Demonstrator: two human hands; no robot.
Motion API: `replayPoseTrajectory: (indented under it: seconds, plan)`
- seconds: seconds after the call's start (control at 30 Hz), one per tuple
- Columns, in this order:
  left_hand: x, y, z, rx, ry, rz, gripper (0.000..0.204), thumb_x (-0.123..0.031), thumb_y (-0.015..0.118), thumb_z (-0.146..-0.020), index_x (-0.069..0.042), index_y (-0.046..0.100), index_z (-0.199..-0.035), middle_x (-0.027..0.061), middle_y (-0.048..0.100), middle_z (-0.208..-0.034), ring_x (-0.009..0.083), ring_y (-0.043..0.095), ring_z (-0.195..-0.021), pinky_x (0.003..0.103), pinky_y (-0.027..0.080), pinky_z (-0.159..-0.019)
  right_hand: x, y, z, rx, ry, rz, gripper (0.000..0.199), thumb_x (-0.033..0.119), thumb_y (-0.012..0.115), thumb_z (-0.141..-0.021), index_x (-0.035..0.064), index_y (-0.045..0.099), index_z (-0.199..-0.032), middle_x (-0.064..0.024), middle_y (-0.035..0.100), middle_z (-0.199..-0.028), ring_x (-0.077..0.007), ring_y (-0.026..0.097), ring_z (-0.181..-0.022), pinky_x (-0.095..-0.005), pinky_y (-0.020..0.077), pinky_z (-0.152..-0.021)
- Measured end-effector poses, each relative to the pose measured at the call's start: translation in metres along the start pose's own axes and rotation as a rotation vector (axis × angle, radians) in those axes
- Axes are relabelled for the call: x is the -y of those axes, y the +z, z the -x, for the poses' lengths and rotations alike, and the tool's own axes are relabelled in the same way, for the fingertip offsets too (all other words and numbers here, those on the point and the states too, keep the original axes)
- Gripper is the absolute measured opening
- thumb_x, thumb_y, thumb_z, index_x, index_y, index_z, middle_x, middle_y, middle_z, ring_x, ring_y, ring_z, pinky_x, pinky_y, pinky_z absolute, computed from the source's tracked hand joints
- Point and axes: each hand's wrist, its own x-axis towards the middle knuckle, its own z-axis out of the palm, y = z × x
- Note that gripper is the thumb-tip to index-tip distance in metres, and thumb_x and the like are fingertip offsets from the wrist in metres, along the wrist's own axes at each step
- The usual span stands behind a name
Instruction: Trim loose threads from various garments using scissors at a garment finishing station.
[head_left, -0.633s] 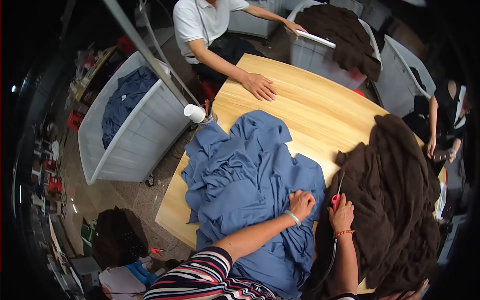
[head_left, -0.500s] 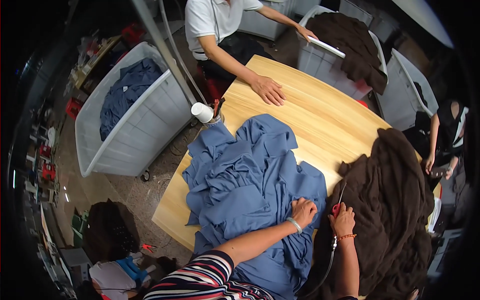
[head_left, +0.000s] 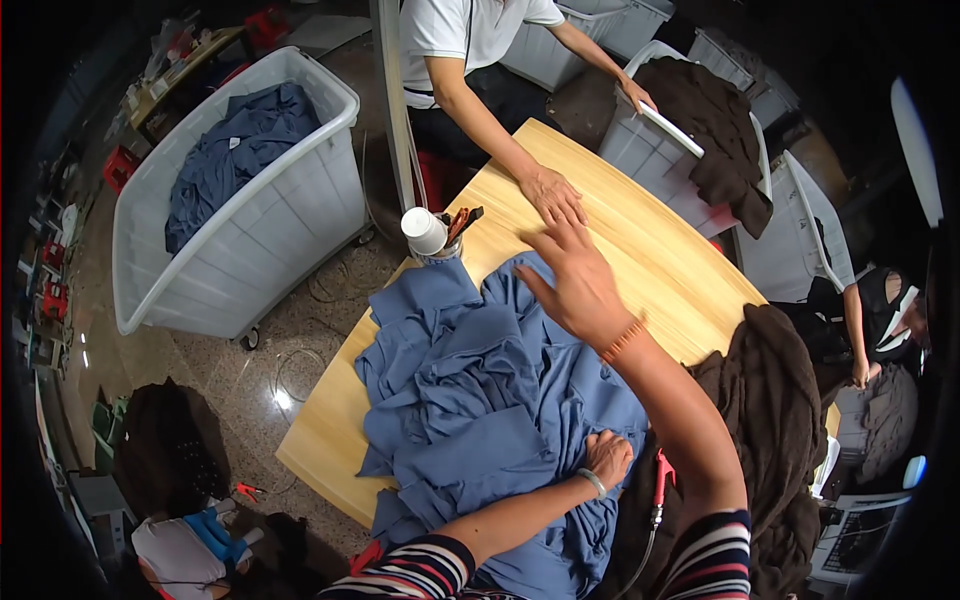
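Observation:
A heap of blue cloth (head_left: 450,390) is spread over the near part of the wooden table (head_left: 640,225). My left hand (head_left: 608,457), with a pale bracelet at its wrist, is closed on the right side of this cloth. Stretched forward over the heap's far edge, my right hand (head_left: 575,285) is open and holds nothing, its fingers spread. Its fingertips come close to a co-worker's hand (head_left: 552,197) resting on the table; I cannot tell whether they touch. A red air blow gun (head_left: 662,478) with a hose lies on the dark brown cloth (head_left: 770,410) to the right.
At the table's left edge stands a holder with tools and a white paper cup (head_left: 424,231). A large grey bin (head_left: 270,230) of blue cloth is at left. Another bin (head_left: 640,140) holds brown cloth at far right. A second person (head_left: 880,320) is at right.
My right hand has let go of the red blow gun and moved forward and left over the blue cloth, opening its fingers. My left hand stays on the cloth. The view has shifted slightly.

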Motion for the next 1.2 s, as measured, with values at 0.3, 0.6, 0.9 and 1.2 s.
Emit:
replayPoseTrajectory:
  seconds: [0.3,0.6,0.9,1.2]
  plan:
    - [-0.004,0.003,-0.002,0.032,0.017,-0.027,0.005,-0.018,0.055,-0.083,-0.017,0.059,-0.086,0.0002,0.059,-0.085,0.023,0.053,-0.09,0.041,0.032,-0.081,-0.001,0.075,-0.101,0.348,-0.163,0.462,0.039,0.026,0.069,-0.079,0.0201,0.067,-0.117,-0.0032,0.067,-0.104,-0.0231,0.055,-0.105,-0.0331,0.0411,-0.088]
    - [-0.006,0.003,0.0,0.026,0.019,-0.015,0.008,-0.018,0.062,-0.082,-0.017,0.058,-0.075,0.0009,0.06,-0.082,0.0229,0.052,-0.092,0.042,0.033,-0.083,0.005,0.084,-0.114,0.278,-0.463,0.441,0.016,0.016,0.058,-0.078,0.0116,0.067,-0.066,-0.0048,0.063,-0.075,-0.0207,0.054,-0.087,-0.0327,0.0376,-0.075]
    - [0.0,0.012,0.002,0.07,0.058,-0.089,0.011,-0.02,0.063,-0.08,-0.018,0.057,-0.071,-0.0001,0.059,-0.08,0.0236,0.053,-0.09,0.043,0.033,-0.08,0.008,-0.039,-0.032,0.061,-0.414,0.284,0.004,0.013,0.064,-0.076,0.0089,0.065,-0.075,-0.0042,0.06,-0.08,-0.0225,0.056,-0.082,-0.0343,0.0438,-0.075]
    - [0.002,-0.011,-0.008,0.085,0.07,-0.033,0.008,-0.017,0.067,-0.078,-0.018,0.061,-0.073,-0.0014,0.062,-0.081,0.0242,0.054,-0.09,0.044,0.033,-0.082,-0.078,-0.073,0.257,0.19,0.499,0.018,0.011,0.016,0.072,-0.078,0.0051,0.068,-0.078,-0.0109,0.064,-0.079,-0.03,0.063,-0.08,-0.0394,0.0512,-0.068]
